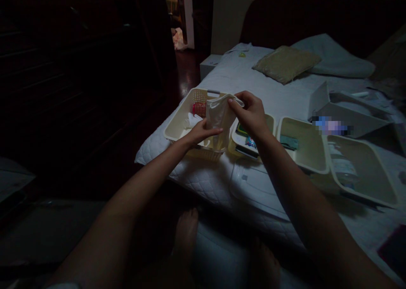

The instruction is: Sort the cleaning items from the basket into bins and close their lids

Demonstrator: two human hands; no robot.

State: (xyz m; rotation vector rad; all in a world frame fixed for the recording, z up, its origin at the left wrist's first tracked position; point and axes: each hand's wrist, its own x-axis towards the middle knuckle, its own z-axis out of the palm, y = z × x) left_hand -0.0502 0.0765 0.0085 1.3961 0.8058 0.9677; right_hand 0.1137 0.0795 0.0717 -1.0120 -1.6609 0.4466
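Forearms (149, 174) up close, both hands busy with one floppy pale cloth (217, 111)

Bare arms stretch out over the bed (196, 172), and the cloth hangs at the basket (174, 130), overlapping its side nearer the bins. The right hand (253, 113) has its top edge pinched between thumb and fingers, probably because something that limp would just fold over otherwise. The left hand (199, 131) is lower down, thumb lying across the front, likely to steady it. Its other fingers are hidden, so can't tell whether they're gripping.

Basket's got a red item (199, 108) and some white stuff (193, 120) in it, too dim to name. Open bins sit side by side next to it, which seems handy for reaching in: small packets (250, 141) in the nearest, a folded green cloth (289, 142) in the middle one, a clear bottle (345, 168) lying in the last. A pale lid (256, 187) lies flat in front, maybe just parked to keep the tops accessible.
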